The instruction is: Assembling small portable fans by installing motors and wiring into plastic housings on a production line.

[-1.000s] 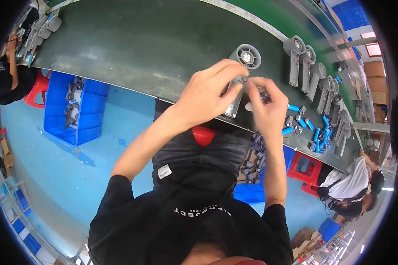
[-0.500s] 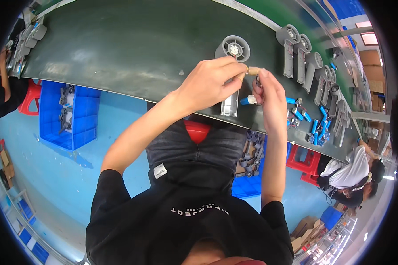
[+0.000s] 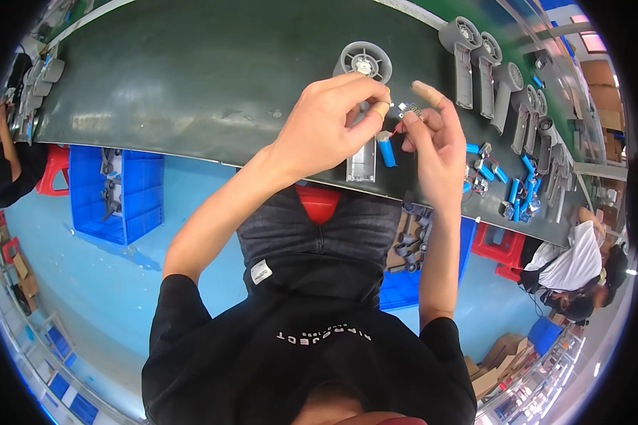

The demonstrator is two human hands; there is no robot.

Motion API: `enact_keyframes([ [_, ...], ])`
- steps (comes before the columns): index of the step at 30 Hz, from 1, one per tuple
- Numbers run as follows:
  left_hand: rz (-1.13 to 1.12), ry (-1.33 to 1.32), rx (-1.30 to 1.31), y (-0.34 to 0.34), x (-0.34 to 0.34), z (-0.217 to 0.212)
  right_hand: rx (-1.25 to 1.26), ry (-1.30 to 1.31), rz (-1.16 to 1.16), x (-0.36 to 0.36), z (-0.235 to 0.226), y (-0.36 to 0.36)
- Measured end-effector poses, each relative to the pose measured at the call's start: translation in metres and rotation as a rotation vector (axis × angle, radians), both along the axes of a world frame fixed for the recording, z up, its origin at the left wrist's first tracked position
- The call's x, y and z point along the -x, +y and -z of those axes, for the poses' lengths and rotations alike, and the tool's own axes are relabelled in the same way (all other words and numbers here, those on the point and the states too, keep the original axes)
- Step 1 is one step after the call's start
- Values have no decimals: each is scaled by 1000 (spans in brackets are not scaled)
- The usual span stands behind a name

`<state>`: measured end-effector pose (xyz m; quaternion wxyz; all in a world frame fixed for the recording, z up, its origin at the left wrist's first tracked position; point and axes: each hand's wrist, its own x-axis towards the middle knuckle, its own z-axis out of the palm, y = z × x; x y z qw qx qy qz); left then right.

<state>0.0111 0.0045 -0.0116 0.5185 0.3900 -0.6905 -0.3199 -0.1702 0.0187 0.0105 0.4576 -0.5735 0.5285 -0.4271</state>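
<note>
My left hand and my right hand are up close together over the dark belt. My left fingers pinch shut on a small blue battery that hangs just under my thumb. My right fingers pinch a tiny circuit board, joined to the battery by a thin wire. A grey fan lies just behind my hands. More grey fans lie off past my right hand.

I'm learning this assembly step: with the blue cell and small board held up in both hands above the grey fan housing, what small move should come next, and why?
Probably lower the blue cell toward the open handle of the grey fan housing lying just beneath. The left hand pinches the cell, the right hand holds the small board, a thin wire seems to join them, and both hover above the belt.
</note>
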Motion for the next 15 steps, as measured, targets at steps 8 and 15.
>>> enact_keyframes([
  [8, -28, -61, 138, -1, 2, 6, 94, 152, -93, -4, 0, -2],
  [15, -24, -283, 388, -6, -3, 11, -169, -19, -163, 0, -5, -22],
])
